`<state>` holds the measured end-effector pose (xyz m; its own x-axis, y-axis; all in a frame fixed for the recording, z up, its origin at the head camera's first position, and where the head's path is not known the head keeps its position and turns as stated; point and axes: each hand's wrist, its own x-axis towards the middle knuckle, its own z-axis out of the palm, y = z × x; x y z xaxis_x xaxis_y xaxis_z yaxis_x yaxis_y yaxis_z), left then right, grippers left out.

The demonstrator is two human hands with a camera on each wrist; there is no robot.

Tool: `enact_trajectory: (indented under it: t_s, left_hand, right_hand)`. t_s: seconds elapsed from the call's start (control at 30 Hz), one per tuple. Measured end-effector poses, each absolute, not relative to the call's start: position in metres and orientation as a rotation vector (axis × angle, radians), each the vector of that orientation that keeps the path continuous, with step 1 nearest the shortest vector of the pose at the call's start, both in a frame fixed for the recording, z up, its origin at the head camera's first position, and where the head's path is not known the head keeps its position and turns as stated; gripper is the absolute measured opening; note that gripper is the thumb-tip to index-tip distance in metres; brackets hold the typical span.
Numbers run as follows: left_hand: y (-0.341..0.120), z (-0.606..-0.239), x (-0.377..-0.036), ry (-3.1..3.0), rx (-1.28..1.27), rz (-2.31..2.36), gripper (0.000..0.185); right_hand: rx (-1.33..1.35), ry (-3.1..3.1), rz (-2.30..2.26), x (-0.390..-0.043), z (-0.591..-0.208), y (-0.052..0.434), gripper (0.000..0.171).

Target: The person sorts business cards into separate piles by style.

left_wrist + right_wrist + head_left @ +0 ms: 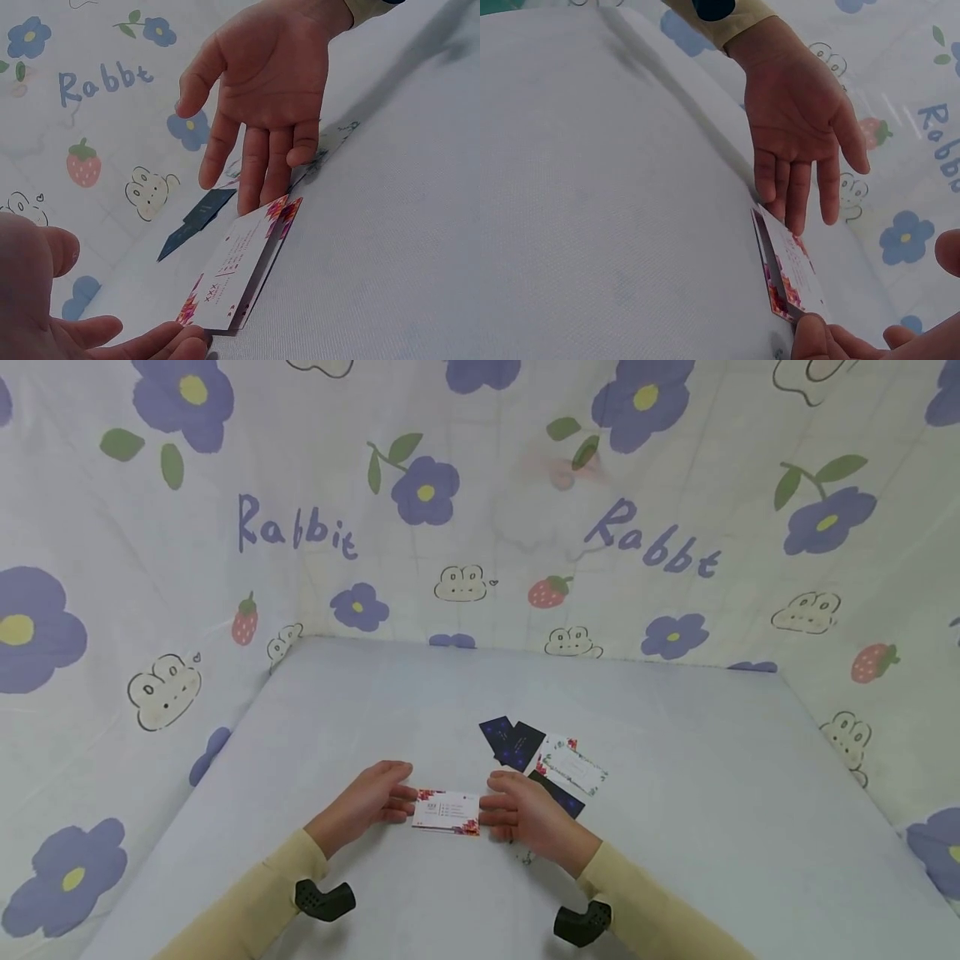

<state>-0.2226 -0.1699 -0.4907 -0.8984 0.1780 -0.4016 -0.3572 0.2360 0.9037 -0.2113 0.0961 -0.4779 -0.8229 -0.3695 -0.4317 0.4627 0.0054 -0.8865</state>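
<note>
A white business card [446,812] with red floral corners lies between my two hands, above at least one similar card; the left wrist view shows a narrow gap beneath the upper card [236,259]. The fingertips of my left hand [375,795] touch its left short edge, palm facing inward. At the opposite short edge are the fingers of my right hand [538,817], extended, with the thumb raised away from the card. Both hands have mostly straight fingers. In the right wrist view the card [795,266] sits low over the table, its right end partly hidden by fingertips.
Beyond my right hand lie dark blue cards [523,745] and a white card with a leafy border [576,767], loosely overlapping. Another dark card [561,797] is partly behind that hand. A white cloth covers the table [697,777]; a patterned curtain [495,535] surrounds it.
</note>
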Motion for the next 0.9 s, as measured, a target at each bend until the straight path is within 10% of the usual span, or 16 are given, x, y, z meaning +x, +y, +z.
enact_trajectory:
  t_s: [0.9]
  left_hand:
    - [-0.1622,-0.4917,-0.2193,2.13,-0.134,1.702,0.056]
  right_hand:
    - [0.036,1.701,-1.878,-0.2111,-0.479,0.1045,0.067]
